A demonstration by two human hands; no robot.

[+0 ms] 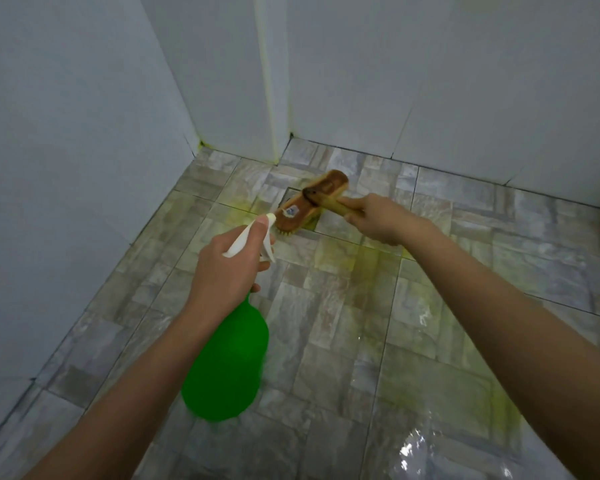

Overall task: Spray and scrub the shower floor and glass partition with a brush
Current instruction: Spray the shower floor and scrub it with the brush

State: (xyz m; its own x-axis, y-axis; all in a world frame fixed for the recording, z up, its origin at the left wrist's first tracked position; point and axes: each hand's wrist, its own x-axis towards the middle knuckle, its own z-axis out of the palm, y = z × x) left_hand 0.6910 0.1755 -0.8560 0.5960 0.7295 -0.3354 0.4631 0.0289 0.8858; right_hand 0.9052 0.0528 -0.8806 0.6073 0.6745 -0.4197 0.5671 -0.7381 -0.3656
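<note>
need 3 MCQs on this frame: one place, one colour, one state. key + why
1. The brush sits: A) on the floor B) in a sink C) in a bucket
2. The spray bottle body is: A) blue B) green C) red
3. The left hand is: A) hanging idle B) gripping the spray bottle C) holding a cloth

Key: 1 A, bristles meet the wet floor while the right hand holds its handle; 2 B, bright green below a white sprayer; 3 B, it curls round the sprayer neck.
</note>
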